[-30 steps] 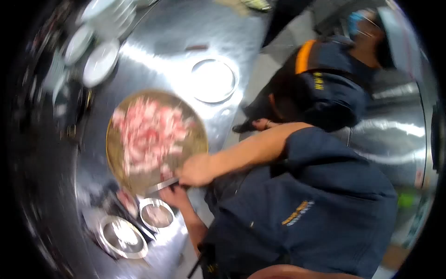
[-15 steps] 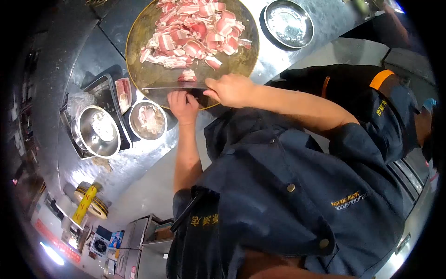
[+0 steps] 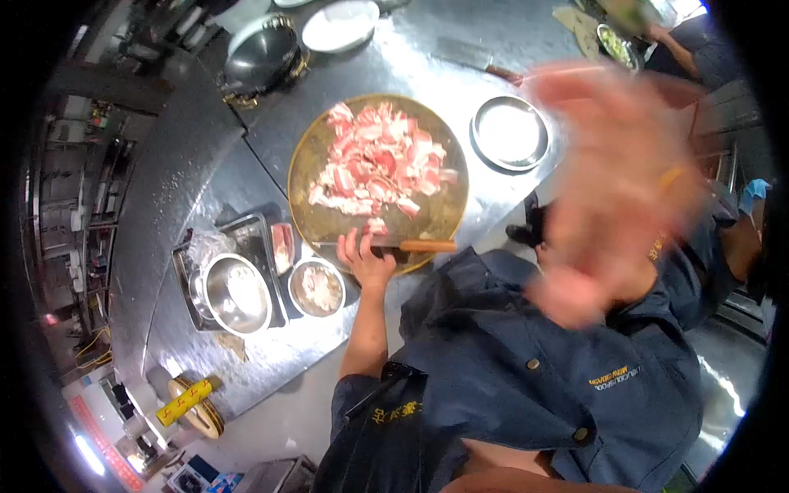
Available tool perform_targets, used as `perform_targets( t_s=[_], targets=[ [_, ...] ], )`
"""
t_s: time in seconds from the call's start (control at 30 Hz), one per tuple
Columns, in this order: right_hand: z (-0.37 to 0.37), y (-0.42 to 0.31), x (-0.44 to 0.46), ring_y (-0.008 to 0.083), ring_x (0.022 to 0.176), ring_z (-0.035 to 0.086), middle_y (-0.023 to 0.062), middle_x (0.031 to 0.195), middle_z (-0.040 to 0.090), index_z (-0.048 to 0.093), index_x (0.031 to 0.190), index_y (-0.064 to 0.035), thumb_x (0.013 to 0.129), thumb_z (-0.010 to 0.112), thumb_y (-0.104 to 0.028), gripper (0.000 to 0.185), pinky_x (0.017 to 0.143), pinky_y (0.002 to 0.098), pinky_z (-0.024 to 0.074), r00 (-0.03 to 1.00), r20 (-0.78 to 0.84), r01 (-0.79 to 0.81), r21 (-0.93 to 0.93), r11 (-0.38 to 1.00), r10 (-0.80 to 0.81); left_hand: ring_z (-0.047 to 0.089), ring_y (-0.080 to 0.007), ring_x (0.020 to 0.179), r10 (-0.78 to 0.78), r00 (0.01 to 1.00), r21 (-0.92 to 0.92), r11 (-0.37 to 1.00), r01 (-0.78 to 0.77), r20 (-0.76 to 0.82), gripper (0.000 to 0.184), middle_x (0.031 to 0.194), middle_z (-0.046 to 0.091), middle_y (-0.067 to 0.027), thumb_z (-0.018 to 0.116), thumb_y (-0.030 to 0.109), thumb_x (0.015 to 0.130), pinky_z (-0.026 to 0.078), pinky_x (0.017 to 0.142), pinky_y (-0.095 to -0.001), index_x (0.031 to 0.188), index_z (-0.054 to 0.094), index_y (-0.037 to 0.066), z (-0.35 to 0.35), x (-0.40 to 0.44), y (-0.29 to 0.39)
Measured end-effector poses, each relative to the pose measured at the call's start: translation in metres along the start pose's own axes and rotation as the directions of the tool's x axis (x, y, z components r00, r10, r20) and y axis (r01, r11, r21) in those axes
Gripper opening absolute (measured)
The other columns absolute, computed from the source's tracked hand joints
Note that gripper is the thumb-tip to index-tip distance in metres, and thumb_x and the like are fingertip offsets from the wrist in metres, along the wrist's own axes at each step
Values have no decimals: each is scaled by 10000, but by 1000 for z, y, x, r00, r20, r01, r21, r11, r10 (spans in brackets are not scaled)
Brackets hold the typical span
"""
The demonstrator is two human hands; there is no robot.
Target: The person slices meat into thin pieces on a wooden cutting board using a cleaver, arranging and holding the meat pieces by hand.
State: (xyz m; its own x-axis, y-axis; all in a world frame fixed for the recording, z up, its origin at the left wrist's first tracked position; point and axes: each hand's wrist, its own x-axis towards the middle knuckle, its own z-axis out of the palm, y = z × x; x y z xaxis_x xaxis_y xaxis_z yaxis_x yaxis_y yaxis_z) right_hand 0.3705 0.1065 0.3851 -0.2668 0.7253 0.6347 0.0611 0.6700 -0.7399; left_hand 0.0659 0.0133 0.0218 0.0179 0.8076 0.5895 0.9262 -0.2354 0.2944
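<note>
Sliced pork [image 3: 378, 160] lies heaped on a round cutting board [image 3: 308, 218]. Along the board's near edge lies a knife [image 3: 427, 246], its wooden handle pointing right and sticking out past the board. My left hand [image 3: 366, 261] rests over the blade with its fingers spread, touching the knife or the board beneath. Just beyond the fingertips is a small piece of pork [image 3: 376, 226]. My right hand [image 3: 612, 177] is raised close to the camera, off the knife, and smeared by motion; its fingers cannot be made out.
Left of the board are a bowl with pale scraps [image 3: 318, 288], a steel bowl [image 3: 238, 294] in a black tray [image 3: 269, 238], and a meat slab [image 3: 283, 246]. A metal dish [image 3: 509, 133], another knife [image 3: 464, 54], a wok [image 3: 263, 57] and a co-worker's arm [image 3: 675, 51] are farther off.
My right hand has let go of the knife handle and risen toward the camera. My left fingers, curled before, are now spread over the blade. The view has shifted, showing more of the counter.
</note>
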Motion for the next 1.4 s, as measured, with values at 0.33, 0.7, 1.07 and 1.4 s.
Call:
perform_targets(
  t_s=[0.33, 0.7, 1.07, 1.4],
  targets=[
    [-111, -139, -10, 416, 1361, 539, 312, 1465, 521, 419, 1555, 24, 949, 773, -375, 808, 1148, 500, 434, 945, -209, 223, -143, 964, -250, 424, -473, 1424, -99, 994, -39, 994, 101, 54, 430, 1373, 576, -168, 753, 126, 723, 357, 1214, -597, 1147, 683, 120, -17, 11, 17],
    [-182, -266, 3, 419, 1367, 538, 311, 1469, 524, 419, 1560, 21, 945, 779, -379, 817, 1151, 503, 433, 837, -289, 361, -347, 866, -465, 456, -494, 1355, 7, 999, -81, 997, -11, -42, 667, 1355, 523, -190, 752, 234, 719, 368, 1174, -650, 1334, 538, 92, -7, 18, 11],
    [-175, -230, -29, 423, 1373, 537, 311, 1473, 528, 418, 1565, 18, 942, 785, -383, 827, 1155, 506, 431, 899, -345, 87, -463, 882, -269, 403, -524, 1398, 64, 997, -60, 996, -67, -43, 690, 1397, 496, -208, 717, 192, 644, 326, 1203, -668, 1293, 509, 84, 19, -18, -22],
    [-141, -209, -62, 426, 1378, 536, 311, 1476, 531, 418, 1570, 15, 939, 790, -386, 835, 1158, 509, 430, 959, -272, -70, -519, 852, -86, 359, -513, 1452, 42, 999, -94, 995, -40, 25, 750, 1460, 452, -185, 738, 139, 645, 324, 1226, -630, 1357, 502, 117, -16, 0, 1]
  ],
)
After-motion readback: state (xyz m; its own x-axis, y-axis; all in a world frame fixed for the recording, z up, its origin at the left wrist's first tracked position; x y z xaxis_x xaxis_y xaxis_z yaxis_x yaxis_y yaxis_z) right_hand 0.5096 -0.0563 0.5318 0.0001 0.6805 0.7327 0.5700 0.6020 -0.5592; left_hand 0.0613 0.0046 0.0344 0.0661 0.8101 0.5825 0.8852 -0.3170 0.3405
